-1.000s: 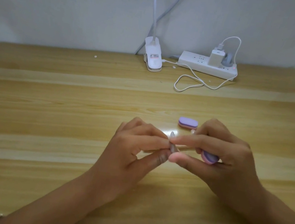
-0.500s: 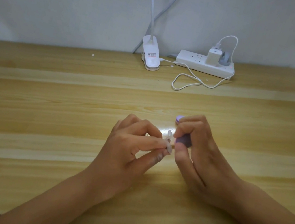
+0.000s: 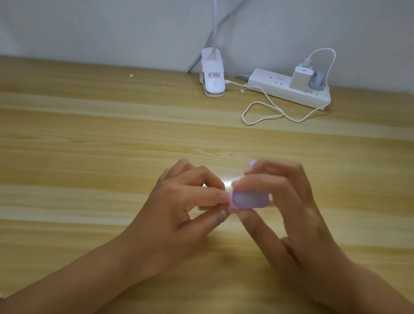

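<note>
A small purple buffer block (image 3: 249, 200) is held just right of the frame's centre, above the wooden table (image 3: 68, 150), pinched at its long edges between the thumb and curled fingers of the right hand (image 3: 295, 222). Its left end is set against the fingertips of the left hand (image 3: 182, 212), whose thumb and forefinger are pressed together on a small pale tip (image 3: 228, 186), barely seen through glare and blur. The block is judged to be light, foam-cored and slightly yielding, with a gritty face that should not slip. It is best taken by its edges, so that the working face is left free. The pale tip is judged thin, stiff and easily flicked away, so a firm pinch close to its base is called for. A second purple piece (image 3: 252, 163) is glimpsed behind the right fingers. A label with red print is carried on the lamp clip (image 3: 213, 76) at upper centre, but it cannot be read; no brand can be made out on the power strip (image 3: 271, 86).
</note>
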A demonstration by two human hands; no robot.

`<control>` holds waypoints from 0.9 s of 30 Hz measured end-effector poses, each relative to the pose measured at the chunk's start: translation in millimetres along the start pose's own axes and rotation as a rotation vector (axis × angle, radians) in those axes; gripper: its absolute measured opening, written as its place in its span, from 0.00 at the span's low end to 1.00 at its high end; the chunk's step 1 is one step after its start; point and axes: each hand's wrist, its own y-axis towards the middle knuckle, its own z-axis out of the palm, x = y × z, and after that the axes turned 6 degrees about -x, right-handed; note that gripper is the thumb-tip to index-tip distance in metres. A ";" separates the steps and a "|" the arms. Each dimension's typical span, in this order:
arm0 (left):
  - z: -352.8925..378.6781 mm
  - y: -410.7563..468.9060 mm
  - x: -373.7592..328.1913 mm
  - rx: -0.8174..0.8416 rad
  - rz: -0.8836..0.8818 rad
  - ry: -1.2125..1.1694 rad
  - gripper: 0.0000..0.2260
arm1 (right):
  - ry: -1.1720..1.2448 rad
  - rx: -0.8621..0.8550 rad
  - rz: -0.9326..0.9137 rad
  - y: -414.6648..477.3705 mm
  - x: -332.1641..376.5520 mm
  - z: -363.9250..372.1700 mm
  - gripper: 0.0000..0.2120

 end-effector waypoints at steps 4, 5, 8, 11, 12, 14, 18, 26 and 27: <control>-1.3 0.5 -0.1 -0.032 -0.005 -0.027 0.07 | -0.106 -0.001 -0.094 0.0 -3.7 -0.6 0.12; -1.0 1.0 -0.8 -0.046 -0.005 -0.026 0.07 | -0.105 -0.017 -0.090 1.1 -5.2 -2.7 0.12; -1.2 1.1 -0.5 -0.047 -0.003 -0.023 0.07 | -0.053 -0.080 -0.056 2.2 -5.9 -4.3 0.13; -1.5 -0.2 0.3 -0.018 0.030 -0.029 0.08 | -0.082 -0.076 -0.118 -1.3 -3.4 1.4 0.14; -1.5 -0.2 -0.4 -0.017 0.032 -0.027 0.07 | -0.090 -0.074 -0.129 -1.0 -4.4 -0.2 0.14; -1.0 0.6 -1.1 -0.032 0.017 -0.026 0.05 | -0.089 -0.086 -0.105 1.3 -8.7 -7.1 0.13; -1.0 -0.6 -0.1 -0.003 0.014 -0.034 0.08 | -0.089 -0.064 -0.139 -1.2 -5.3 -5.4 0.12; -1.5 -0.9 -0.1 0.016 -0.013 -0.058 0.07 | -0.117 -0.054 -0.154 -1.8 -10.3 -4.6 0.12; -2.0 -1.2 0.2 0.023 -0.010 -0.052 0.08 | -0.127 -0.039 -0.187 -3.4 -9.0 -3.1 0.13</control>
